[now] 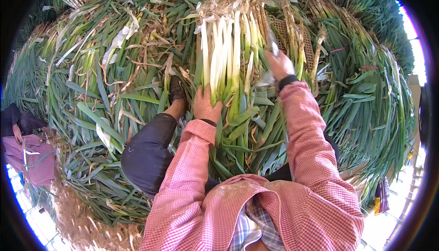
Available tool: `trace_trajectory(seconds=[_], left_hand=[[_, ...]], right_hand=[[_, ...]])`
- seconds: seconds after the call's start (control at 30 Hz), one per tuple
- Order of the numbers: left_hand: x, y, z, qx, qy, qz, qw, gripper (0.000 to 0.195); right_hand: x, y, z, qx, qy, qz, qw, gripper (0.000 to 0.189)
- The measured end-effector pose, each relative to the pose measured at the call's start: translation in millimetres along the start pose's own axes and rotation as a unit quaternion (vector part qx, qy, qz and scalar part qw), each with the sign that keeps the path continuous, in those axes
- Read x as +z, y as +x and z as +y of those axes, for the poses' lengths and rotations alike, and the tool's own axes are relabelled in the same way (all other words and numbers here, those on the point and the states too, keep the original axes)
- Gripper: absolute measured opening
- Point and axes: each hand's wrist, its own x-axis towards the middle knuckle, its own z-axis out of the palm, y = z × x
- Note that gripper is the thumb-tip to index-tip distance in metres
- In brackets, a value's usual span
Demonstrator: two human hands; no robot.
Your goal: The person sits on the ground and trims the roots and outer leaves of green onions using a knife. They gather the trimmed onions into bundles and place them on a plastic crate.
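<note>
Several long green onions (226, 55) lie side by side before me, roots up the view, with clean white shanks and green leaves toward me. My left hand (207, 106) grips the lower left stalks where white turns green. To their right, my right hand (279, 66) is closed around a pale, shiny, blurred object (274, 49); whether it is a blade or a peeled strip, I cannot tell. A blurred whitish shred (267, 79) is just below that hand. Brownish, unpeeled onions (291, 24) with roots lie beyond it.
A brown perforated plastic surface (309, 50) shows beneath the onions. Leafy bundles (363, 96) pile up at right, some with red bands. Loose leaves and peelings (113, 52) cover the left, around my dark shoe (176, 88). Another person's hand (17, 134) is at far left.
</note>
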Motion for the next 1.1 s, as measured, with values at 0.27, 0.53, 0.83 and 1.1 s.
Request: trace_trajectory(seconds=[0.27, 0.53, 0.83, 1.1], left_hand=[[-1, -8, 27, -0.004, 0.093, -0.042, 0.995, 0.078], [0, -7, 10, -0.014, 0.008, 0.009, 1.000, 0.075], [14, -2, -15, -0.022, -0.180, 0.088, 0.979, 0.060], [21, 15, -59, -0.173, -0.299, 0.110, 0.932, 0.047]], right_hand=[[-4, -56, 16, -0.108, -0.258, 0.105, 0.954, 0.073], [123, -43, -109, -0.024, 0.013, -0.071, 0.997, 0.080], [154, -10, -120, 0.011, -0.050, 0.003, 0.999, 0.093], [153, -16, -100, -0.101, 0.197, 0.017, 0.975, 0.078]])
